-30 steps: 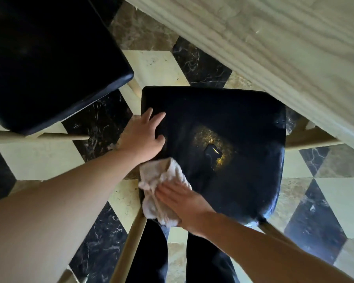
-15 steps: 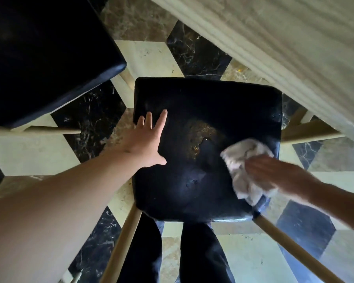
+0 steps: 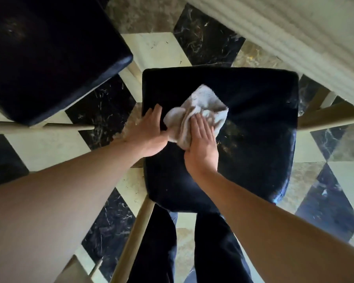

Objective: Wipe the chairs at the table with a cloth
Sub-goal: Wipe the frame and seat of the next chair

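I am wiping the seat of the chair right under me. My right hand lies flat on the cloth, fingers straight, and pushes it down on the seat. It does not curl round the cloth; this grip is open and just presses. The cloth is bunched up and sticks out ahead of my fingertips and a bit to their left.

My left hand rests on the seat's left edge, just beside the cloth and maybe touching it. Its fingers look mostly straight, so I read that grip as open too, holding nothing. I think it is there to keep the chair from sliding.

What matters for the next wipe is this: most of the seat lies to the right of my right hand and further ahead of it, toward the desk. There are pale specks just right of that hand. So I would push the cloth right and forward. My right hand is the one on the cloth, so it should do the sweep.

A second chair sits ahead of my left hand, off to the left. I guess it needs wiping as well.
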